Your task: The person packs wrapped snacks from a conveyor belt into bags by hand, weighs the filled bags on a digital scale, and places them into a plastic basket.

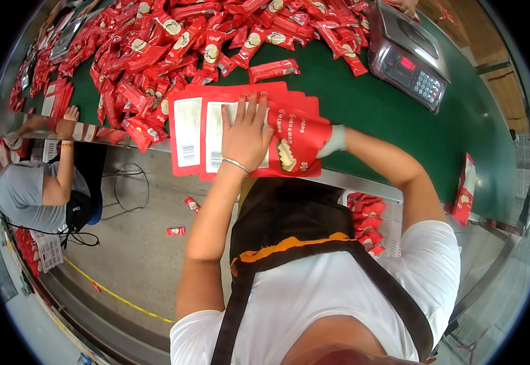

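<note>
My left hand, with a bracelet at the wrist, lies flat with its fingers stretched out on a stack of flat red bags at the table's near edge. The bags show white label panels with barcodes. My right hand wears a pale glove. It reaches from the right into the open end of the top red bag, and its fingers are hidden inside. Just beyond the stack, a small red packet lies on the green table.
Many small red packets are heaped at the back left. A scale stands at the back right, near another person's hand. One red bag lies right. A co-worker sits left. White crates hold red packets below the table.
</note>
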